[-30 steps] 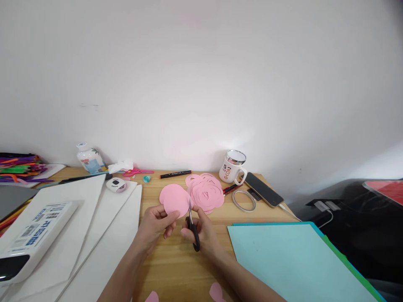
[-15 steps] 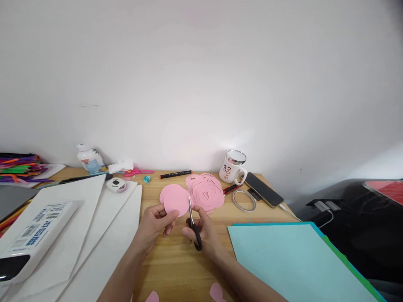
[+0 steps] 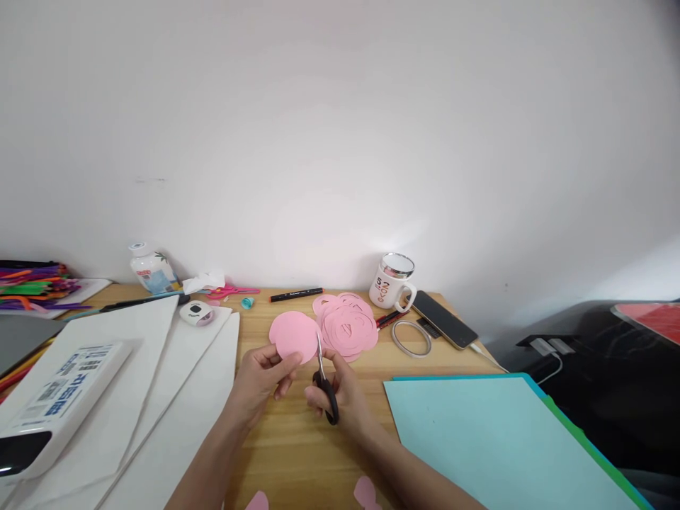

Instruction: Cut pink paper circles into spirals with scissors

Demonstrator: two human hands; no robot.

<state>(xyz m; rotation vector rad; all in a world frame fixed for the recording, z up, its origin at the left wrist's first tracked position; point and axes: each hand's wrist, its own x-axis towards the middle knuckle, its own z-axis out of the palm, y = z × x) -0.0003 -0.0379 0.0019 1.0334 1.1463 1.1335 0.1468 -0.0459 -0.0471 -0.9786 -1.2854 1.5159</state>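
My left hand (image 3: 260, 379) pinches the lower edge of a round pink paper piece (image 3: 293, 336) held just above the wooden desk (image 3: 297, 446). To its right, my right hand (image 3: 343, 393) grips black-handled scissors (image 3: 325, 386), with the blades pointing up into the right edge of the pink piece. Behind them lies a pile of cut pink paper rings (image 3: 346, 324).
White sheets (image 3: 159, 397) and a white box (image 3: 58, 397) lie left, teal and green sheets (image 3: 494, 439) right. At the back stand a mug (image 3: 392, 281), phone (image 3: 443, 320), tape ring (image 3: 411, 338), black marker (image 3: 295, 294), bottle (image 3: 151, 269) and coloured sticks (image 3: 32, 283). Pink scraps (image 3: 366, 492) lie near the front edge.
The pink piece has turned slightly in my left hand, and the scissors have edged a little along its right edge. Both hands stay in the same place.
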